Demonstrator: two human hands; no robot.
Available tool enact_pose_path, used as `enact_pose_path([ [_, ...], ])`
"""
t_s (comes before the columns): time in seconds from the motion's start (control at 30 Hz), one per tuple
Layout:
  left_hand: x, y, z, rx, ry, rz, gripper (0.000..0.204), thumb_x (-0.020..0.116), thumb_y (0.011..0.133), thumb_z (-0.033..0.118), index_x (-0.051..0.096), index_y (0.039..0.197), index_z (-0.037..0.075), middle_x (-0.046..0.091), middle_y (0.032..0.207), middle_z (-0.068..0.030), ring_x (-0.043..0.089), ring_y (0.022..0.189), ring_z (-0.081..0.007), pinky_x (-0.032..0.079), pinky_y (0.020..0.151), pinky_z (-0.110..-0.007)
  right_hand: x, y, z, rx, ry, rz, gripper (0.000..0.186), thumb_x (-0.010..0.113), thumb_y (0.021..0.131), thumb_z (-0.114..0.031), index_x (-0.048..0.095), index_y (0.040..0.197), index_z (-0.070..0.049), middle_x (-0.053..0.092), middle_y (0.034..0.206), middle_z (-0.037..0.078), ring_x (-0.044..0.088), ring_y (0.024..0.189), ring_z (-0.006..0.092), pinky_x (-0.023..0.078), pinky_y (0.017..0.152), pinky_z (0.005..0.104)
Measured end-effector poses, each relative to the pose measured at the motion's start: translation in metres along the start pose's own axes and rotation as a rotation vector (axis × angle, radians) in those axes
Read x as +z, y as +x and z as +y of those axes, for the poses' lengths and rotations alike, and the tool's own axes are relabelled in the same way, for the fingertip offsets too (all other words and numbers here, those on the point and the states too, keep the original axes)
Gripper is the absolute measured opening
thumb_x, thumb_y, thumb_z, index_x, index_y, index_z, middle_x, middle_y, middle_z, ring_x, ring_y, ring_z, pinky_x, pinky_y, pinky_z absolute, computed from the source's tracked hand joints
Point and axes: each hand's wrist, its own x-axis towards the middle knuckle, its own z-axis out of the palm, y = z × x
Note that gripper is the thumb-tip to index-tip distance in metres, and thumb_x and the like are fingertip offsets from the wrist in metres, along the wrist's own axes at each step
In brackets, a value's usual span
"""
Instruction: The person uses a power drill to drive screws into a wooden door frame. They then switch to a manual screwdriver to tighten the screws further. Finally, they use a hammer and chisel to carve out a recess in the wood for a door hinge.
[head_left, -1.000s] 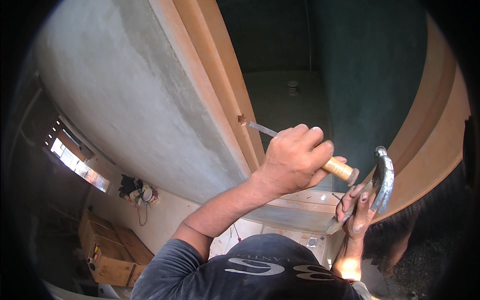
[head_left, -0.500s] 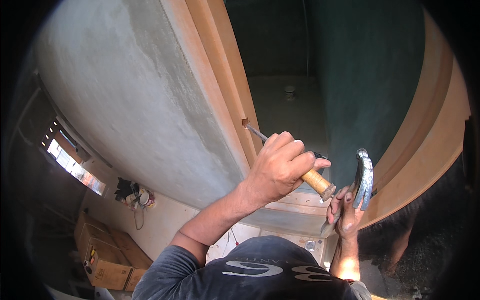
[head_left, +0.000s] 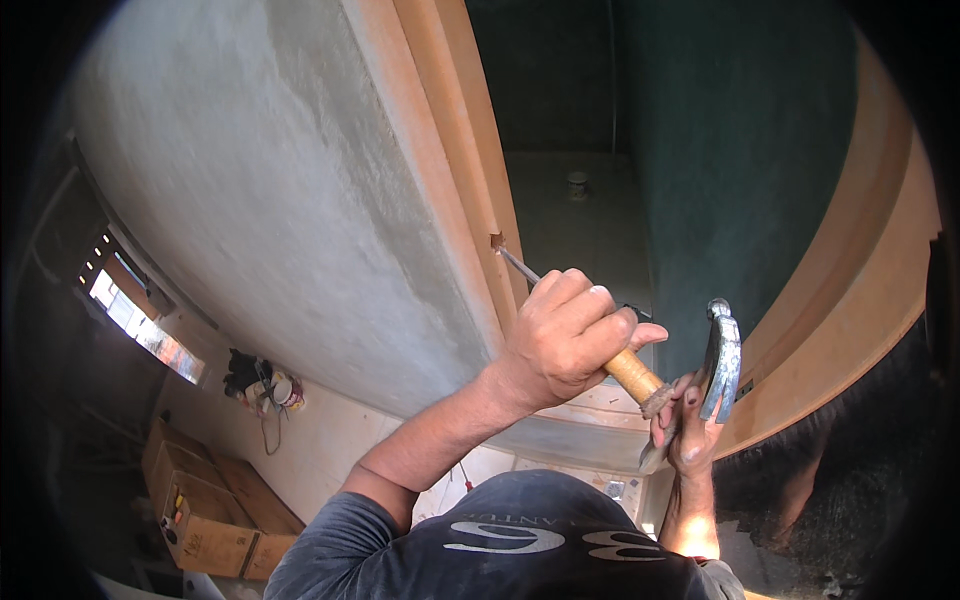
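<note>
My left hand [head_left: 568, 345] is wrapped around the yellowish handle of a chisel [head_left: 636, 378], its thumb sticking out to the right. The chisel's metal blade slants up and left, its tip at a small notch [head_left: 497, 242] cut in the wooden door frame [head_left: 462, 150]. Close to the handle's frayed butt end is my right hand [head_left: 688, 430], closed on a claw hammer [head_left: 722, 355]. The hammer's head stands upright above that hand, with the claw pointing down; its handle is mostly hidden by the fingers.
A grey plastered wall [head_left: 290, 200] runs along the left of the frame. The frame's other jamb [head_left: 840, 300] curves past on the right. Cardboard boxes [head_left: 215, 535] and a small bucket [head_left: 288, 391] stand on the floor at lower left. A white container [head_left: 577, 184] sits in the dim room beyond.
The view has shifted slightly. The chisel's butt end and my right hand's fingers are a little closer together. Both grips stay the same, and the blade tip remains at the notch.
</note>
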Motion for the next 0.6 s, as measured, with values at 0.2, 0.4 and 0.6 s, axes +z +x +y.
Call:
enact_pose_path([
  [0.2, 0.008, -0.005, -0.008, 0.000, 0.012, -0.008, 0.039, 0.086, 0.085, 0.030, 0.056, 0.072, 0.010, 0.049, 0.069, -0.0045, 0.048, 0.060, -0.0204, 0.038, 0.051, -0.035, 0.001, -0.002, 0.008, 0.024, 0.032, 0.036, 0.045, 0.058, 0.108, -0.039, 0.050, 0.090, 0.002, 0.050, 0.069, 0.010, 0.052, 0.050, 0.0162, 0.042, 0.043, 0.0281],
  [0.4, 0.013, 0.003, -0.010, -0.008, -0.016, -0.048, 0.042, 0.086, 0.085, 0.031, 0.054, 0.068, 0.010, 0.049, 0.069, -0.0043, 0.048, 0.059, -0.0203, 0.037, 0.050, -0.035, -0.003, 0.001, 0.013, 0.018, 0.067, 0.065, 0.045, 0.060, 0.107, -0.039, 0.050, 0.090, 0.001, 0.051, 0.069, 0.011, 0.052, 0.049, 0.0162, 0.042, 0.043, 0.0280],
  [0.6, 0.015, -0.004, -0.006, -0.002, -0.035, 0.024, 0.045, 0.089, 0.080, 0.033, 0.052, 0.065, 0.011, 0.049, 0.067, -0.0031, 0.047, 0.060, -0.0201, 0.038, 0.057, -0.035, -0.007, 0.000, 0.015, 0.025, 0.038, 0.035, 0.045, 0.059, 0.107, -0.038, 0.051, 0.092, 0.003, 0.051, 0.067, 0.010, 0.051, 0.048, 0.0161, 0.041, 0.044, 0.0276],
])
